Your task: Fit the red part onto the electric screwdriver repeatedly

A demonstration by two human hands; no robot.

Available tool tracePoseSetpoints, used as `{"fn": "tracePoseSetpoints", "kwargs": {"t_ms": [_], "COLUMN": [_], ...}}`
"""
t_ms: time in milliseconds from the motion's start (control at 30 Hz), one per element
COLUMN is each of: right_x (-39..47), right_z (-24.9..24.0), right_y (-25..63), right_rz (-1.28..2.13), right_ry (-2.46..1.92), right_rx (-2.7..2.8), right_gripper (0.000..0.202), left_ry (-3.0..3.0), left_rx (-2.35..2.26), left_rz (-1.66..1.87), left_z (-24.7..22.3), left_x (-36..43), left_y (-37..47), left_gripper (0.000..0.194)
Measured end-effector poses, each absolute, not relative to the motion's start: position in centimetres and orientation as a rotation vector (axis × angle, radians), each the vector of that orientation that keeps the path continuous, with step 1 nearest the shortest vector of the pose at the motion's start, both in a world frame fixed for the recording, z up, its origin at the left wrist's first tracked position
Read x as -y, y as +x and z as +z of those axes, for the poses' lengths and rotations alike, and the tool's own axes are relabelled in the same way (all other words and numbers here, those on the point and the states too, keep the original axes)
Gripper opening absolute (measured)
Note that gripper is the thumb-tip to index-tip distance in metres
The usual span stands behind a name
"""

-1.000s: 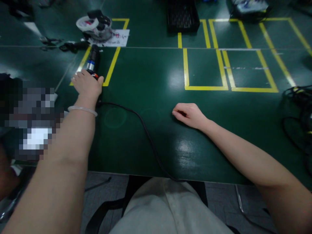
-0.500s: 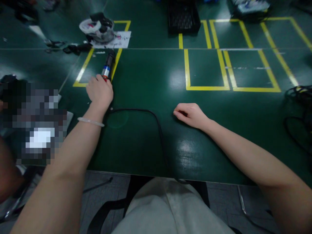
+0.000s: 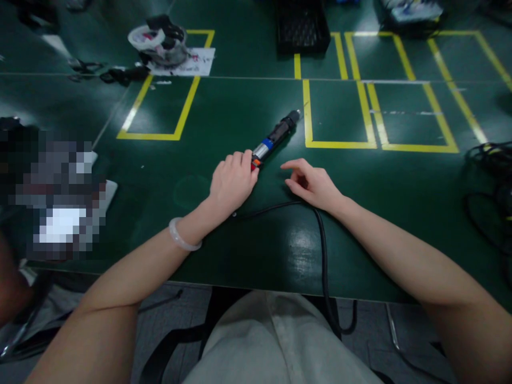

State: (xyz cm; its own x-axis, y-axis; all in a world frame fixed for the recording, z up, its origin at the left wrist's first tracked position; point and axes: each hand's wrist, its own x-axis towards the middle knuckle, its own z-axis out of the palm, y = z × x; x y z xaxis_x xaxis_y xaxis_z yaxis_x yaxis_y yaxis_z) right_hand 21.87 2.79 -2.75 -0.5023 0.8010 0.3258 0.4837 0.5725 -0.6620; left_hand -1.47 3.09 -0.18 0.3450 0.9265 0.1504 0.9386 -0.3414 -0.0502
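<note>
My left hand (image 3: 234, 180) is wrapped round the rear end of a black and silver electric screwdriver (image 3: 276, 137) with a blue band and an orange-red part. The tool's tip points up and to the right, near a yellow tape frame. From its rear a black cable (image 3: 323, 250) crosses the green table and hangs over the front edge. Just right of the tool, my right hand (image 3: 310, 184) holds nothing; its index finger is stretched out and the other fingers are curled, with a gap to the thumb.
Yellow tape frames (image 3: 340, 144) mark the green table (image 3: 240, 117). At the back are a black tray (image 3: 303, 32) and tape rolls (image 3: 158, 42) on a paper. Cables (image 3: 488, 160) lie at the right. Someone's arm (image 3: 12, 290) shows at the left.
My left hand has brought the screwdriver from the left tape frame to the right and nearer to me, turning its tip rightward. The right index finger has stretched out. The cable has shifted right.
</note>
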Motion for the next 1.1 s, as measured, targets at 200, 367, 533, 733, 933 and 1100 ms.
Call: {"fn": "tracePoseSetpoints", "kwargs": {"t_ms": [200,367,533,733,933,1100], "right_x": [-2.5,-2.2,-2.0,-2.2,-2.0,-1.9], "right_z": [-2.9,-2.6,-2.1,-2.0,-2.2,-2.3], "right_y": [21.8,21.5,20.9,20.8,21.2,21.7], "right_rz": [0.651,0.678,1.198,1.513,0.971,0.395], "right_ry": [-0.992,-0.982,-1.009,-1.021,-0.962,-0.812], "right_rx": [2.252,2.249,1.860,1.618,2.014,2.419], "right_gripper": [0.030,0.012,0.023,0.032,0.015,0.007], "left_ry": [-2.663,-2.746,-2.784,-2.802,-2.806,-2.814], "left_rx": [1.474,1.422,1.446,1.425,1.411,1.408], "left_rz": [-0.172,-0.172,-0.188,-0.208,-0.206,-0.186], "left_z": [-0.1,-0.2,-0.2,-0.2,-0.3,-0.3], "left_x": [-0.6,-0.2,-0.2,-0.2,-0.3,-0.3], "left_y": [1.2,1.3,0.8,0.6,0.5,0.5], "left_gripper": [0.042,0.047,0.059,0.061,0.061,0.064]}}
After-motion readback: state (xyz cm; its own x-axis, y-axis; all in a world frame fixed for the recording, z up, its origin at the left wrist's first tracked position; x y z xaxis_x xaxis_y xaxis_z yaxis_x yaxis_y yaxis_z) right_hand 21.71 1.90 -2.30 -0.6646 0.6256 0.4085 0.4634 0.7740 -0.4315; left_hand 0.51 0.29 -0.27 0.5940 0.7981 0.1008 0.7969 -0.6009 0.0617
